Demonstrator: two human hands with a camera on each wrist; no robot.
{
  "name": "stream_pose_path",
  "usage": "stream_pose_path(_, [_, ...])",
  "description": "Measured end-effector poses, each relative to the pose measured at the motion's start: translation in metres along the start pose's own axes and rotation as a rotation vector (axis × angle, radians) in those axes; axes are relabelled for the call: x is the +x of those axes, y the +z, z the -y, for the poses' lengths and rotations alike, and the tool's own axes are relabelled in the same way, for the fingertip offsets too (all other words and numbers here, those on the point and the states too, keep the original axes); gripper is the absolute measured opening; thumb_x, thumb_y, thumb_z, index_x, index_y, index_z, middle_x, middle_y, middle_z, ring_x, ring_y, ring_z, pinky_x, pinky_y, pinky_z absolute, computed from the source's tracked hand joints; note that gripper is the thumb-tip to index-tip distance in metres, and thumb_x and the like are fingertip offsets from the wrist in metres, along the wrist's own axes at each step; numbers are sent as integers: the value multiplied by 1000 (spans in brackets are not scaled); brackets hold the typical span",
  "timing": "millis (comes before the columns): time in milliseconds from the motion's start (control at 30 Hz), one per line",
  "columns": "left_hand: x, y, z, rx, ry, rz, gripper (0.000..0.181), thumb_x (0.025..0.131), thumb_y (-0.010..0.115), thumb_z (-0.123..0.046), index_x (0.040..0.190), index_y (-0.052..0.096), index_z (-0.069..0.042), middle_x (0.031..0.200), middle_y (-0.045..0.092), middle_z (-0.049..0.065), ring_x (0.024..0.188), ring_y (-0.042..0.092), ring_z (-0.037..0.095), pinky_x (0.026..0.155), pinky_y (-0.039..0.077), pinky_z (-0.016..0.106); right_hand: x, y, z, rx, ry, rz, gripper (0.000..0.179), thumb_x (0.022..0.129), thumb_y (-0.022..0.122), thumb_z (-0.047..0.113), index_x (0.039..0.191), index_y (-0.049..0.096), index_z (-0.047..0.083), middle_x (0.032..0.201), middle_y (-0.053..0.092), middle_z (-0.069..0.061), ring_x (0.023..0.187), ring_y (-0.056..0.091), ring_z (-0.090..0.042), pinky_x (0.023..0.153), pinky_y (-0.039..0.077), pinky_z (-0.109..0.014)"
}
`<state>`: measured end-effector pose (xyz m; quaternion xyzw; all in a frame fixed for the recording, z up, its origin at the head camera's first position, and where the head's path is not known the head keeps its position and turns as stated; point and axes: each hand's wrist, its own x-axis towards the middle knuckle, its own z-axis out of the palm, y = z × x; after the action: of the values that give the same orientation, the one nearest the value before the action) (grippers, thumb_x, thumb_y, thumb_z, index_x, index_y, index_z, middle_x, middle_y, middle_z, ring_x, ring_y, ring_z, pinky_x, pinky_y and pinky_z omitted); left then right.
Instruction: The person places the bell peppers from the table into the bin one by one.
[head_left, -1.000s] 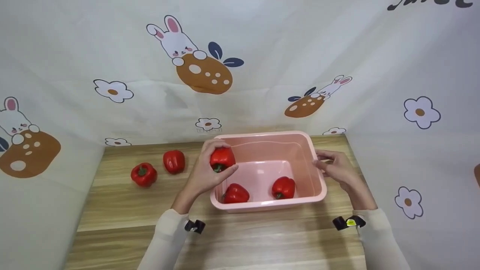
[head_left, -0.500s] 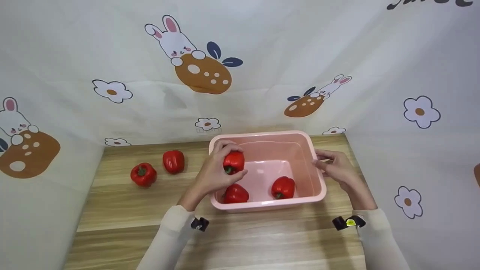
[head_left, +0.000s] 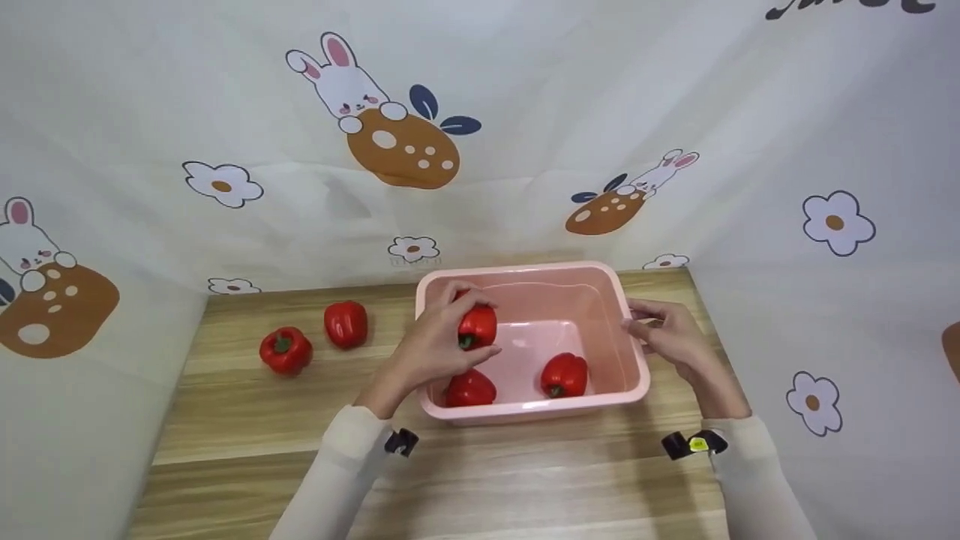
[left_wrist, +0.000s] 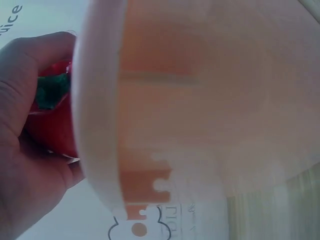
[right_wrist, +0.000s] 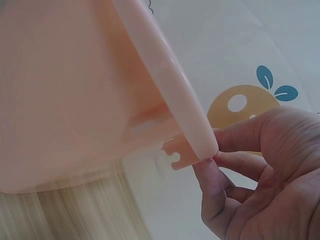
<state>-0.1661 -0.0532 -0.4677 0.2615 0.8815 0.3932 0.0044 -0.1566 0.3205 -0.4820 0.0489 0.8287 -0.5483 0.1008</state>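
Over the left part of a pink plastic basin, my left hand grips a red bell pepper between fingers and thumb. Its green stem shows in the left wrist view, partly behind the basin's rim. Two other red bell peppers lie inside the basin: one at the front left, below my left hand, and one at the front right. My right hand pinches the basin's right rim between thumb and fingers, as the right wrist view shows.
Two more red bell peppers, one nearer and one farther back, rest on the wooden table left of the basin. A printed cloth with rabbits and flowers rises behind the table and along both sides.
My left hand has carried its bell pepper rightward, from above the basin's left rim to farther over the inside. The right hand keeps its place on the rim.
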Motion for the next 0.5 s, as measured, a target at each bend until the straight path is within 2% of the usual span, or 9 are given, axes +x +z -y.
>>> stream_pose_path(300, [5,-3,-4,8,22,40,66,76,88,-36,134,55,-36,135,52,-8,125,50,12,97,57,36,0,-1,-1,2,3,5,48,96,64,10,141,54,-3,123,62,-29,86,69,-10,70,63,-31])
stream_pose_path(400, [5,-4,-6,4,35,43,64,79,85,-40,135,55,-38,138,52,-11,128,49,11,99,56,36,1,-1,-1,6,6,6,47,96,64,11,141,55,-2,124,62,-29,86,69,-9,69,63,-30])
stream_pose_path(500, [6,-5,-9,-7,52,17,57,83,80,-44,135,55,-38,139,53,-12,129,49,9,105,53,38,1,0,-1,7,5,3,47,96,64,10,141,55,-1,124,62,-29,85,69,-10,70,63,-32])
